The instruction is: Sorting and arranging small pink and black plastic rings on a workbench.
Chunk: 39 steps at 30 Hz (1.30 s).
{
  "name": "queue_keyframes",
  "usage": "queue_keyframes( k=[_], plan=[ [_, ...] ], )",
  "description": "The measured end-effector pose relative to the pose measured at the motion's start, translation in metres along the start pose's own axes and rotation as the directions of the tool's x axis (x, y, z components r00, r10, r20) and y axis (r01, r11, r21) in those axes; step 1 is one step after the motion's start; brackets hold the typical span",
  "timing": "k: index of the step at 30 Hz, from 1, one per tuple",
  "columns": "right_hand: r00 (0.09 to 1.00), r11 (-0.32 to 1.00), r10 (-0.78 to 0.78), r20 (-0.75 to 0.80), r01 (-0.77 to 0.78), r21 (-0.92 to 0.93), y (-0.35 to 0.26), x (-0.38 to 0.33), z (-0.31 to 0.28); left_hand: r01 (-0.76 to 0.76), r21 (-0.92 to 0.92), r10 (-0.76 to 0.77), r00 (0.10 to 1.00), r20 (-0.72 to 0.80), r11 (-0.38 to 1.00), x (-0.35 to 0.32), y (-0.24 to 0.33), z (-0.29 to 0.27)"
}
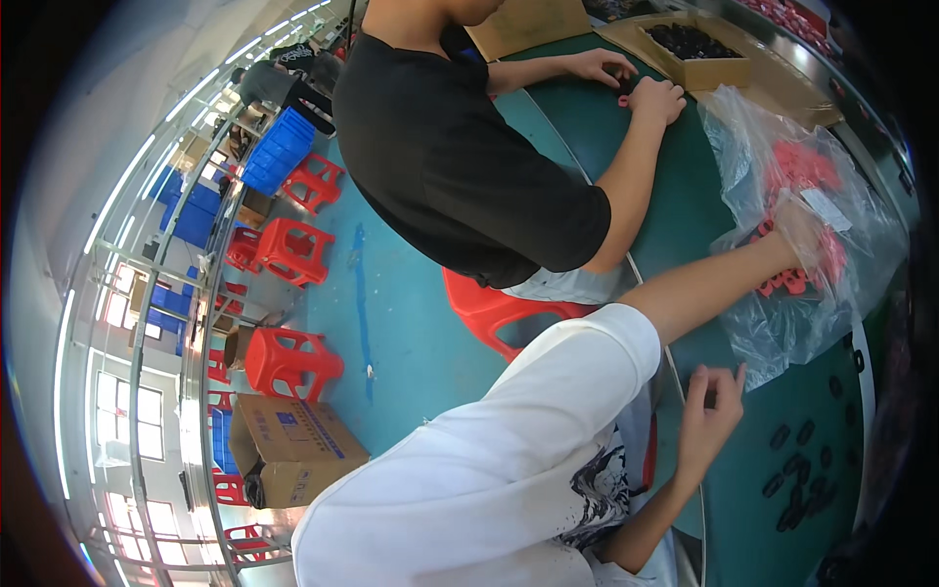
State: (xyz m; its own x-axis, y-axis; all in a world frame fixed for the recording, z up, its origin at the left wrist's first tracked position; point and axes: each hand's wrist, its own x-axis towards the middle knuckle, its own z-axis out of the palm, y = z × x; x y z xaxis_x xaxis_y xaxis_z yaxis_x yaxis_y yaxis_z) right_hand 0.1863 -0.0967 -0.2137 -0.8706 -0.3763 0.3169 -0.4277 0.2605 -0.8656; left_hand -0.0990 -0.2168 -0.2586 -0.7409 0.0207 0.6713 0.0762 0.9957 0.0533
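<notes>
My left hand (pixel 797 235) is inside a clear plastic bag (pixel 748 338), among red plastic parts (pixel 802 168). Film and glare blur its fingers, so I cannot tell whether they grip a part. A pale label (pixel 827 209) lies beside it. My right hand (pixel 709 426) is by the table's near edge, just below the bag, with its fingers curled. A dark spot shows between those fingers, too small to name. Loose black oval parts (pixel 797 479) are scattered on the green table (pixel 743 528) beyond my right hand.
On my left, a co-worker in a black shirt (pixel 450 157) handles a small dark and red piece. A carton of black parts (pixel 699 68) stands past their hands. Behind are red stools (pixel 293 362), a cardboard box (pixel 293 445) and blue crates (pixel 279 152).
</notes>
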Motion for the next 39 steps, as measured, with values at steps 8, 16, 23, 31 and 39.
queue_keyframes(
  k=[8,16,23,31,39],
  plan=[
    [1.000,1.000,-0.011,-0.017,0.011,0.004,0.005,-0.002,-0.002,-0.029,-0.121,0.030,1.000,0.003,0.992,-0.001,0.005,0.029],
    [1.000,1.000,-0.010,-0.015,0.011,0.018,0.001,0.001,-0.001,-0.056,-0.121,0.041,0.992,-0.120,0.991,0.013,-0.005,0.032],
    [0.999,0.999,-0.016,-0.043,0.017,0.030,0.000,0.003,0.000,-0.085,-0.190,0.078,0.996,-0.044,0.978,0.019,-0.011,0.011],
    [0.999,1.000,0.001,-0.046,0.000,0.027,0.009,-0.001,-0.001,-0.044,-0.254,0.113,0.958,0.264,0.966,-0.018,-0.007,-0.077],
    [0.999,1.000,-0.005,-0.045,0.006,0.018,0.006,-0.006,-0.002,0.185,-0.535,-0.193,0.980,0.042,0.825,-0.073,0.003,-0.142]
  ],
)
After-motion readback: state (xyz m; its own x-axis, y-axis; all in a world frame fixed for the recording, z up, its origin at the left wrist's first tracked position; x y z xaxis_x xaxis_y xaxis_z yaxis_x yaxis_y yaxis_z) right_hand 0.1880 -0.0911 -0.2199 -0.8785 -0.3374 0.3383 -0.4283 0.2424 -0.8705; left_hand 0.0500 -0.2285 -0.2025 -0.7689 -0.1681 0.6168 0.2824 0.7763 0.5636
